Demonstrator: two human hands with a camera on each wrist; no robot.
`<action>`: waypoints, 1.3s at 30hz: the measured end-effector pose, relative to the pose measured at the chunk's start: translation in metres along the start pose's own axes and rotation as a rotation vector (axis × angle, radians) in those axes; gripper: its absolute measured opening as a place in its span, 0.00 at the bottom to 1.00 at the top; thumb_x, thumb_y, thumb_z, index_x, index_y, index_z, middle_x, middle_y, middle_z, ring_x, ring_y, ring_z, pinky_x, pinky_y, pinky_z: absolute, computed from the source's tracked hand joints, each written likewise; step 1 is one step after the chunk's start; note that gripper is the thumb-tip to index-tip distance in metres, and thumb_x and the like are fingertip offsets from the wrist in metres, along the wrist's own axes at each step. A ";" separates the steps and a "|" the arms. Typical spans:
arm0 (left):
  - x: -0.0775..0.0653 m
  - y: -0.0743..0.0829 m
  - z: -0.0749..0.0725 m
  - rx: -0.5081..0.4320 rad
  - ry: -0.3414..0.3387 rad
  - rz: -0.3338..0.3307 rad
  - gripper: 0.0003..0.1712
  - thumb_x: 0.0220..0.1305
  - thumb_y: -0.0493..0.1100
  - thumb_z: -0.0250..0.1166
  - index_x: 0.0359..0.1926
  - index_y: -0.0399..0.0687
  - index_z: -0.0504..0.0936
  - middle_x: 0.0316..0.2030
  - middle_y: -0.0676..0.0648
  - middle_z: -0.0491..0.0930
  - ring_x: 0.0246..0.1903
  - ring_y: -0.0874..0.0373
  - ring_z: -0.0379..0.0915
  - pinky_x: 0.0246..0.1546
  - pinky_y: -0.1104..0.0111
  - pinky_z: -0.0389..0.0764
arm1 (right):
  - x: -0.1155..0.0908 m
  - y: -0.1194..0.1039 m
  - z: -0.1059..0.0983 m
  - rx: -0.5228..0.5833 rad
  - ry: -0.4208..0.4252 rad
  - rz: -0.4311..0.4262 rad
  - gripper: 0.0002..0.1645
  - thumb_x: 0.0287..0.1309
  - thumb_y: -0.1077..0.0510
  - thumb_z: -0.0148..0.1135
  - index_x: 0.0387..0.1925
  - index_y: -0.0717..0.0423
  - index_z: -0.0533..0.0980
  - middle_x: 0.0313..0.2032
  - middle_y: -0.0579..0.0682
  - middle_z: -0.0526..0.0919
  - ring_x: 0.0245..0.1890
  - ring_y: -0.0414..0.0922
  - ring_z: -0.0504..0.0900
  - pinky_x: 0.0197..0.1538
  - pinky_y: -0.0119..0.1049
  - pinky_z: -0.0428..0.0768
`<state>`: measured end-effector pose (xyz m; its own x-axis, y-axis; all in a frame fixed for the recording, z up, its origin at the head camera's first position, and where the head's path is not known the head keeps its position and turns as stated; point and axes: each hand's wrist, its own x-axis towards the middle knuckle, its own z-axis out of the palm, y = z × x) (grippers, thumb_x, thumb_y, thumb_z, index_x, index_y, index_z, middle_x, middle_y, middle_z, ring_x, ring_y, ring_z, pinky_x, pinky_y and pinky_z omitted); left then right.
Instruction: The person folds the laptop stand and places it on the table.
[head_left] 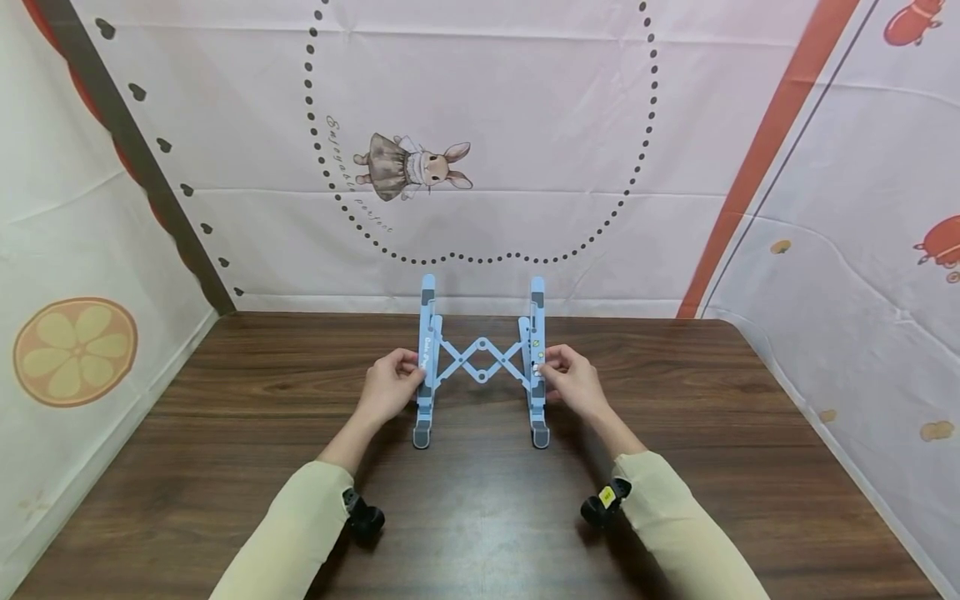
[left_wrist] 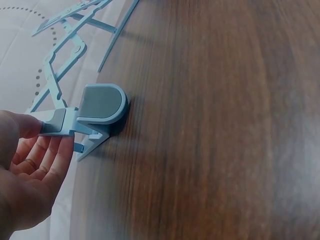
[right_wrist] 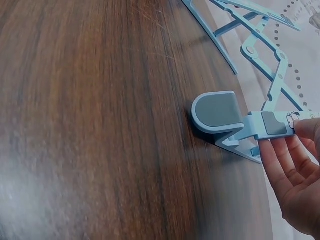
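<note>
Biggest first: printed cloth backdrop [head_left: 525, 83] stands along the far, left and right sides. Rabbit print [head_left: 386, 162] on the far panel, lying sideways; orange-slice print [head_left: 76, 352] on the left panel.

Dark wood-grain tabletop [head_left: 480, 533] in front of it, glare patch at the near middle.

Two pale yellow sleeves, left sleeve [head_left: 288, 533] and right sleeve [head_left: 682, 525], come in from the near edge.

Light-blue folding stand [head_left: 427, 333] sits on the tabletop, mid-width, toward the far edge. It's spread: left rail [head_left: 425, 400] and right rail [head_left: 537, 325] run near to far, well apart, joined by a crossed-link lattice [head_left: 482, 377] making a diamond in the middle.

Left hand [head_left: 390, 385] on the outer side of the left rail. Grip nearly closed: thumb on top, fingers underneath, rail pinched between. Right hand [head_left: 576, 385] mirrors it on the right rail, same narrow pinch, thumb over, fingers under.

Black wrist cameras: left camera [head_left: 366, 518] and right camera [head_left: 602, 510], just below the cuffs. Yellow label on the right one.

Smallest: grey pads [left_wrist: 102, 102] on the rounded near feet, white lettering on the left rail, small printed figures on the right rail.
</note>
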<state>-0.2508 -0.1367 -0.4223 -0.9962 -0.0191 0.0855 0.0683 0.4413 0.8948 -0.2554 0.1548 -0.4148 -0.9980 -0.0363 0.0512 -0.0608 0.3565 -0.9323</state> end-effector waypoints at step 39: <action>-0.001 -0.001 -0.001 -0.035 0.006 -0.033 0.10 0.60 0.34 0.60 0.43 0.38 0.76 0.32 0.41 0.79 0.28 0.55 0.78 0.27 0.64 0.82 | -0.002 -0.006 0.008 0.086 0.045 0.083 0.08 0.57 0.64 0.57 0.39 0.62 0.74 0.29 0.50 0.73 0.28 0.44 0.78 0.35 0.47 0.82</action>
<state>-0.2496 -0.1379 -0.4229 -0.9976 -0.0381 0.0581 0.0375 0.4082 0.9121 -0.2534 0.1451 -0.4122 -0.9994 0.0323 -0.0133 0.0217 0.2753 -0.9611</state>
